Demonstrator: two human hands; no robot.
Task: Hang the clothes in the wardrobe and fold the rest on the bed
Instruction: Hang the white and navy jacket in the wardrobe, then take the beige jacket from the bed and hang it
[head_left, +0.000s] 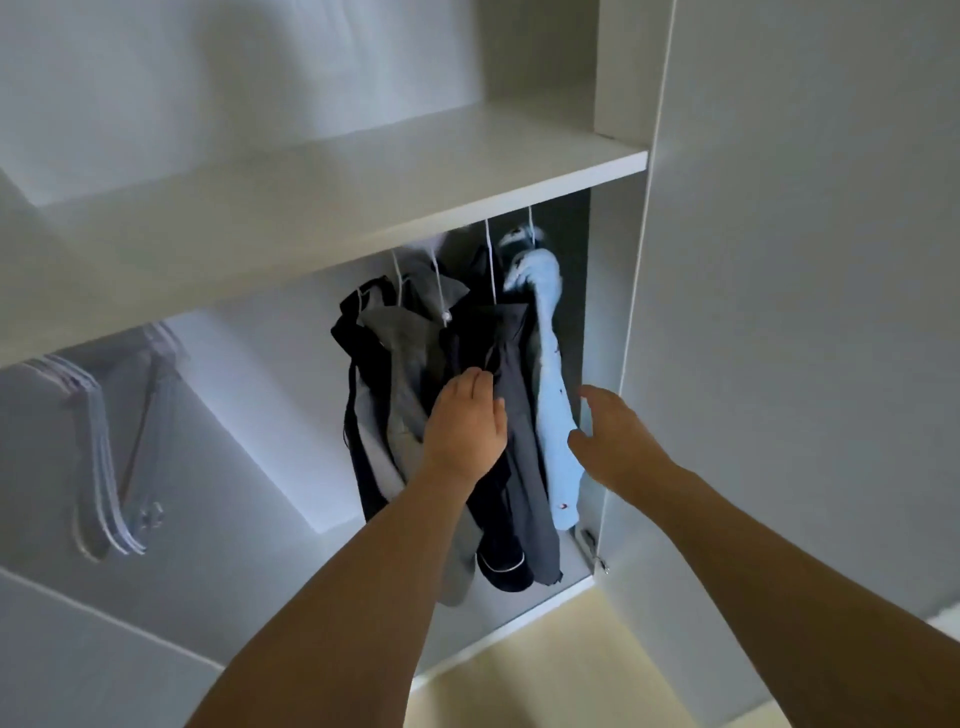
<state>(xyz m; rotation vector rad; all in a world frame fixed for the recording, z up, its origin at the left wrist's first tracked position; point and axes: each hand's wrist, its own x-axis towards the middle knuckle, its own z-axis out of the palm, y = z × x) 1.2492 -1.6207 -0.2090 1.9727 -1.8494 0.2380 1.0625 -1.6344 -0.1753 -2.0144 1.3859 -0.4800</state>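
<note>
Five garments (457, 374) hanging in wardrobe (322, 208); empty hangers (98, 441) bunching left, number unclear. Left hand (465, 423) pressing flat on dark garment (519, 415); right hand (610, 434) reaching, fingers spread, grasping nothing.

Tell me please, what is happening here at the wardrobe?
A person stands at an open wardrobe and reaches in with both bare hands. The left hand touches a dark shirt among several clothes that already hang at the right end. The right hand is open beside a light blue shirt, close to the side wall. A bunch of empty hangers hangs further left.
</note>
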